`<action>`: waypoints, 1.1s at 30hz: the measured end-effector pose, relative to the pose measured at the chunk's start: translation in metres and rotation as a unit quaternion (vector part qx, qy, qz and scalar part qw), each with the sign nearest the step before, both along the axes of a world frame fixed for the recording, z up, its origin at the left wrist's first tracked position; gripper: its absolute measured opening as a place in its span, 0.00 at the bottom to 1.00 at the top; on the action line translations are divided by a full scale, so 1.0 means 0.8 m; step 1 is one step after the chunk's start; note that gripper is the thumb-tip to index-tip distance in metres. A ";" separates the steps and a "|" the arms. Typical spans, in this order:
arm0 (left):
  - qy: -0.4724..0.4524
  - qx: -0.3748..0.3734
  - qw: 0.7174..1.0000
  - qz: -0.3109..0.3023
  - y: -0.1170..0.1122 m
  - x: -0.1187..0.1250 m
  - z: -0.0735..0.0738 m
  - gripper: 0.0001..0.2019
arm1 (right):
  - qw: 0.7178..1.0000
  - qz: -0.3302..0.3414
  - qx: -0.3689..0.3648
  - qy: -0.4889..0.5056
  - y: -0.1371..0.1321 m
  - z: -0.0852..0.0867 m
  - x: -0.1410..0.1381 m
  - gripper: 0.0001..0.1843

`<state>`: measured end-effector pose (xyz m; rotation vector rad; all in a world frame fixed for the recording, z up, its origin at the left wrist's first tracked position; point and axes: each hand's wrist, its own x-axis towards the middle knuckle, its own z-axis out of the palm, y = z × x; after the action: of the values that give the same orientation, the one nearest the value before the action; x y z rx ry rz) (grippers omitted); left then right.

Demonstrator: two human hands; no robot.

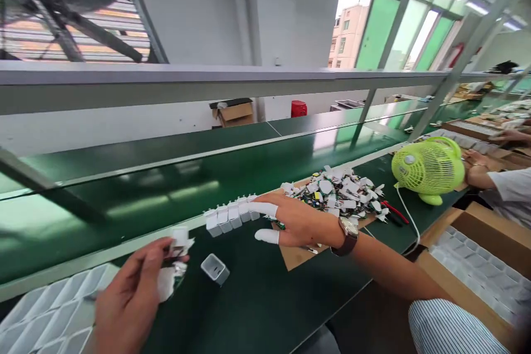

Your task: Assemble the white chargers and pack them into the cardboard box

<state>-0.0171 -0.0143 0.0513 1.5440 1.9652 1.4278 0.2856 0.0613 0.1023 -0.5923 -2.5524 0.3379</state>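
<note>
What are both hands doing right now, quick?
Left hand: closed, holding small white parts.
Right hand: open, near the row of white boxes.

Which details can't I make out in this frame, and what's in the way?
All in the head view:
- White part in the left hand: blurred, partly covered by fingers.
- Far end of the white housings row: behind the right hand; contact unclear.
- Watch: dial too small to read.
- Co-worker's hand: partly hidden by the green fan.
- Carton: cut off by the right edge.
</note>
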 end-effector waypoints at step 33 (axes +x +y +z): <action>0.009 -0.145 0.951 -0.272 0.027 -0.041 -0.136 0.38 | 0.989 -0.096 -0.085 -0.071 0.000 -0.177 -0.098 0.14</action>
<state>-0.0498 0.0073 -0.0575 1.7656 1.4961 0.8613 0.2075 0.0612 -0.0392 -0.9491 -2.5901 0.4625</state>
